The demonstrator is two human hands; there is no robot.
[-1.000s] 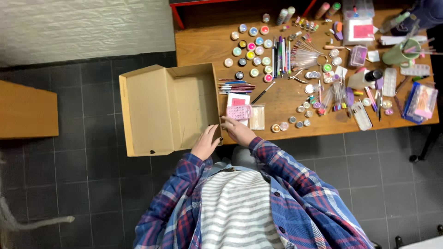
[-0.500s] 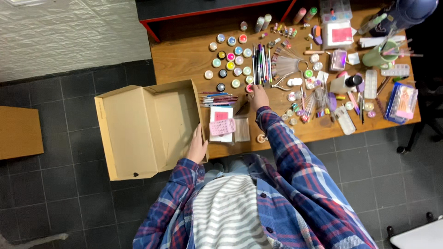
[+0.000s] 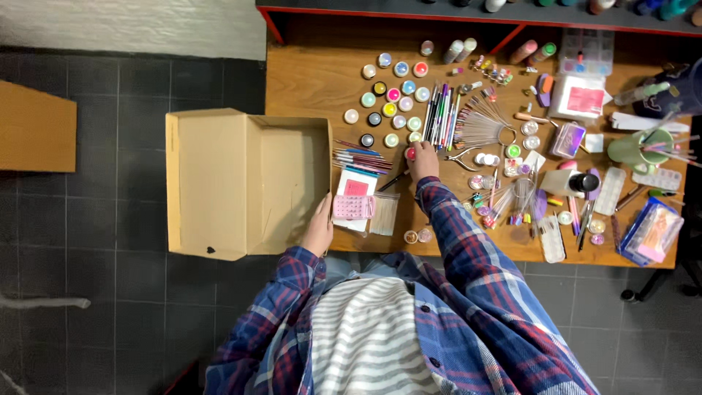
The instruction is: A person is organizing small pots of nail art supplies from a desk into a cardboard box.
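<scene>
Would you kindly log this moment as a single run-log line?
left hand: resting on cardboard box edge | right hand: pinching small pink pot | wooden table: many craft supplies

The right hand [image 3: 423, 161] has left the cardboard box [image 3: 245, 183] edge and reached out over the table [image 3: 314, 80], fingertips now on a small pink-lidded jar [image 3: 410, 153]. The left hand [image 3: 319, 228] stayed out of it.

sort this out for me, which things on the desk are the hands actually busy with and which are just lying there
In hand:
- left hand on the edge of the open cardboard box
- right hand on a small pink-lidded jar

Lying about:
- rows of small round jars
- bundle of brushes
- green cup of tools
- pink packet
- fan of nail sticks
</scene>
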